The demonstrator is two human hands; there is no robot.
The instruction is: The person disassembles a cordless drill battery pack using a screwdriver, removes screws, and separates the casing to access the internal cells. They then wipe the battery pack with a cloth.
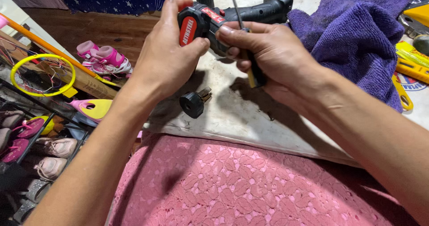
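Note:
My left hand (163,56) grips the red and black rear end of a cordless drill (250,12) held above the table. My right hand (268,56) touches the drill body with its fingertips and holds a screwdriver (243,38) with a thin metal shaft pointing up and a dark and yellow handle in the palm. A black round drill part (193,103) lies on the pale worktop (241,118) just below both hands.
A purple towel (357,38) lies at the right, with yellow tools (413,65) beyond it. At the left, below the table, stand pink roller skates (105,58), a yellow hoop (42,74) and a rack of shoes (49,150). Pink lace cloth (232,185) covers my lap.

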